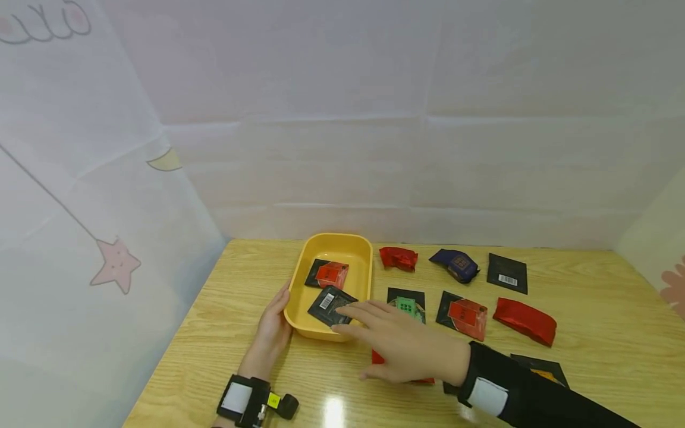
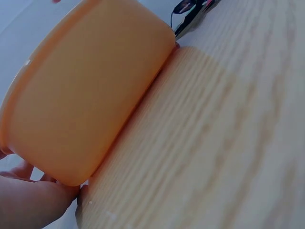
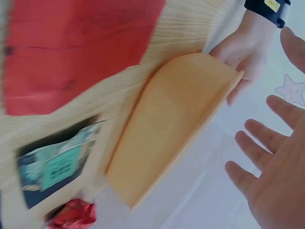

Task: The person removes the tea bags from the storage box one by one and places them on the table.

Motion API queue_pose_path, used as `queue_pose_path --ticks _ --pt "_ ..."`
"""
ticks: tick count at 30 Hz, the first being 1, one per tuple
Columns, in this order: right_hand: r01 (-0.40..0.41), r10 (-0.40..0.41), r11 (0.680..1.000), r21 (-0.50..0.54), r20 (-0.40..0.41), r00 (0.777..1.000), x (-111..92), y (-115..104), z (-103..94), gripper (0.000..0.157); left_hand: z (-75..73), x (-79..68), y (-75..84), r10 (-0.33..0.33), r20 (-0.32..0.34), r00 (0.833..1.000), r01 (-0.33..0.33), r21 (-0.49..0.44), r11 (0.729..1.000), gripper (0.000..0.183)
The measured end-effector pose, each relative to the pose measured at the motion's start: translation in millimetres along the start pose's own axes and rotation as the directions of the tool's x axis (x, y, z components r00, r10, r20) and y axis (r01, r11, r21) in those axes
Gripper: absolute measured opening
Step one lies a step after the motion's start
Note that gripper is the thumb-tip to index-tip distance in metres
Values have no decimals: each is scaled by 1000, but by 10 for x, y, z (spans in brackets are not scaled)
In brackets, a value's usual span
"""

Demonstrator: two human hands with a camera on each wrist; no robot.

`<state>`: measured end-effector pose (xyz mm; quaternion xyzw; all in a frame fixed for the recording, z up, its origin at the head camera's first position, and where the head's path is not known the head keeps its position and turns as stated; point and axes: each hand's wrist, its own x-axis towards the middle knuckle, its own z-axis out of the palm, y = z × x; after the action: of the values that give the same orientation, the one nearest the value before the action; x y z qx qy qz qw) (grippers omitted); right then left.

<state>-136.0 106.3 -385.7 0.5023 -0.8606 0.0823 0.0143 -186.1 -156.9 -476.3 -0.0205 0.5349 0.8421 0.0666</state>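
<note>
A yellow plastic tray (image 1: 366,270) stands at the left part of the table, and my left hand (image 1: 273,324) grips its near left side. In the left wrist view, the fingers wrap the corner of the tray (image 2: 90,90). Two flat packets lie inside: a black and red sachet (image 1: 330,274) at the back and a black sachet with a barcode label (image 1: 327,302) in front. Over the tray's right edge reaches my right hand (image 1: 401,342), fingertips above the barcode sachet. The right wrist view shows this hand (image 3: 279,164) with spread fingers and nothing in it.
Right of the tray lie a red twisted wrapper (image 1: 398,258), a dark blue packet (image 1: 456,265), a black sachet (image 1: 507,273), a green-labelled sachet (image 1: 407,304), a black-red sachet (image 1: 462,316) and a red packet (image 1: 525,321). My right arm partly covers more packets. A white curtain (image 1: 342,148) hangs behind.
</note>
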Motion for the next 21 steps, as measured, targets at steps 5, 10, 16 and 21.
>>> queue_pose_path --ticks 5,10,16,21 --pt "31 -34 998 -48 -51 998 211 -34 13 75 -2 1 -2 5 26 1000 -5 -8 1000 52" --pt "17 -20 997 -79 -30 999 400 -29 36 75 11 -1 8 6 61 998 -5 -20 1000 52" --pt "-36 37 994 -103 11 999 607 58 87 73 8 -3 15 1 59 998 -1 -5 1000 53" --pt "-94 97 993 -66 46 994 767 113 104 68 -11 -11 8 -1 65 998 1 8 1000 53"
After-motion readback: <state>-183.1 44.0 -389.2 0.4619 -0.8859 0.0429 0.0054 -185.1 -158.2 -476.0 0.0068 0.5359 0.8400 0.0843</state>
